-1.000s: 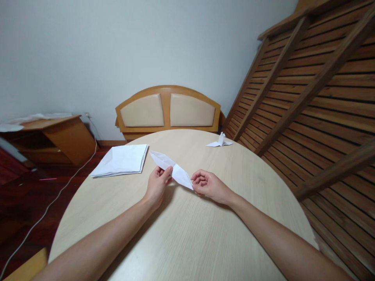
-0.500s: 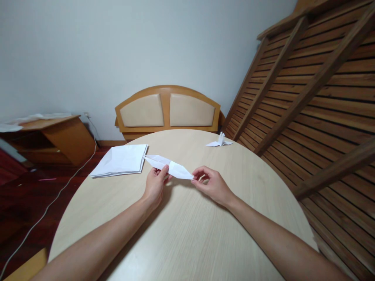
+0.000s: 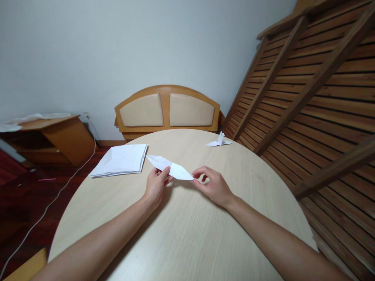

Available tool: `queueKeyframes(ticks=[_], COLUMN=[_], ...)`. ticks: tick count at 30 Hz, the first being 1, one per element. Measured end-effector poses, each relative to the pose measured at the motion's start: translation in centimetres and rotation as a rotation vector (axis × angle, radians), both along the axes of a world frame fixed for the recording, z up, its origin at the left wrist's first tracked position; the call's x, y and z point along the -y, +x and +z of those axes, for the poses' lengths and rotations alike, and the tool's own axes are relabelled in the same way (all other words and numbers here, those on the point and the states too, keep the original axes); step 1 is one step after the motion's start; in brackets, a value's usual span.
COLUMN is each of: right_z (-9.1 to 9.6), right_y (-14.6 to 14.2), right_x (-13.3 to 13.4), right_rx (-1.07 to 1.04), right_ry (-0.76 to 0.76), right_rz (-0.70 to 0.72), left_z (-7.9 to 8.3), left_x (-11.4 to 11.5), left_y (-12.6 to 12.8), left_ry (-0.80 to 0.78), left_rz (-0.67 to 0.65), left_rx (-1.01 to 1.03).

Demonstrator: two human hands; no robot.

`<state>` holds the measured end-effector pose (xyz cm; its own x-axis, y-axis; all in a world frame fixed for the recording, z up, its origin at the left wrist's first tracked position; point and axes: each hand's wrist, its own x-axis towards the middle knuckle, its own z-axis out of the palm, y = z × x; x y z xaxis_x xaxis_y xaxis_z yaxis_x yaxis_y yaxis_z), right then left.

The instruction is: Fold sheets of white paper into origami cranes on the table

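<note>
A long, diamond-shaped piece of folded white paper (image 3: 179, 172) is held slightly above the round table (image 3: 187, 242). My left hand (image 3: 156, 182) grips its lower edge near the middle, thumb on top and fingers underneath. At the right tip, my right hand (image 3: 213, 185) pinches the paper between thumb and index finger. The left tip points toward a stack of white paper sheets (image 3: 121, 159) on the table's left side. A finished-looking paper crane (image 3: 219, 141) stands with spread wings near the far right edge.
Behind the table is a wooden headboard (image 3: 165, 109) with cream panels. Slatted wooden boards (image 3: 316, 97) lean along the right side. At the left stand a wooden desk (image 3: 64, 136) and, across the dark floor, a white cable (image 3: 58, 195).
The folded paper's left tip has come together into a single point and shifted slightly right. Both hands keep nearly the same places and grips.
</note>
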<state>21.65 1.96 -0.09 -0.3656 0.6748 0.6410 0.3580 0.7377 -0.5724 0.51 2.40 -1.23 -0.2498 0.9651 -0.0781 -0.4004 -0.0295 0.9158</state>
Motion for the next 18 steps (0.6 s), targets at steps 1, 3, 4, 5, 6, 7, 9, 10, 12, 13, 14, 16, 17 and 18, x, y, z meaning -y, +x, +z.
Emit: queueKeyframes(ticks=[1, 3, 4, 5, 6, 7, 9, 10, 12, 13, 14, 16, 17, 18], right_z=[0.0, 0.1, 0.1, 0.1, 0.1, 0.1, 0.2, 0.3, 0.6, 0.8, 1.0, 1.4, 1.6, 1.8], right_y=[0.1, 0.1, 0.1, 0.2, 0.2, 0.2, 0.3, 0.4, 0.6, 0.7, 0.8, 0.8, 0.7, 0.6], right_x=[0.0, 0.0, 0.0, 0.0, -0.1, -0.1, -0.1, 0.0, 0.1, 0.1, 0.2, 0.4, 0.5, 0.7], right_rx=[0.016, 0.043, 0.055, 0.065, 0.077, 0.091, 0.139, 0.173, 0.259, 0.308, 0.359, 0.464, 0.514, 0.557], right_ry=[0.033, 0.091, 0.117, 0.142, 0.169, 0.197, 0.263, 0.303, 0.395, 0.444, 0.497, 0.608, 0.664, 0.716], right_rz=[0.006, 0.013, 0.013, 0.014, 0.015, 0.018, 0.028, 0.031, 0.039, 0.049, 0.061, 0.083, 0.087, 0.088], left_z=[0.0, -0.1, -0.1, -0.1, -0.1, 0.0, 0.0, 0.1, 0.2, 0.2, 0.3, 0.4, 0.4, 0.4], left_x=[0.0, 0.0, 0.0, 0.1, 0.1, 0.1, 0.2, 0.3, 0.4, 0.4, 0.4, 0.5, 0.5, 0.5], left_y=[0.0, 0.0, 0.0, 0.0, 0.0, 0.0, 0.0, 0.0, 0.1, 0.1, 0.2, 0.3, 0.3, 0.3], left_ry=[0.001, 0.003, 0.001, -0.003, -0.009, -0.017, -0.035, -0.045, -0.07, -0.083, -0.095, -0.113, -0.119, -0.123], left_rz=[-0.004, -0.01, -0.01, -0.009, -0.01, -0.01, -0.008, -0.008, -0.005, -0.001, 0.001, 0.011, 0.015, 0.017], left_rx=[-0.002, -0.003, -0.004, -0.006, -0.006, -0.007, -0.01, -0.013, -0.027, -0.036, -0.047, -0.068, -0.077, -0.087])
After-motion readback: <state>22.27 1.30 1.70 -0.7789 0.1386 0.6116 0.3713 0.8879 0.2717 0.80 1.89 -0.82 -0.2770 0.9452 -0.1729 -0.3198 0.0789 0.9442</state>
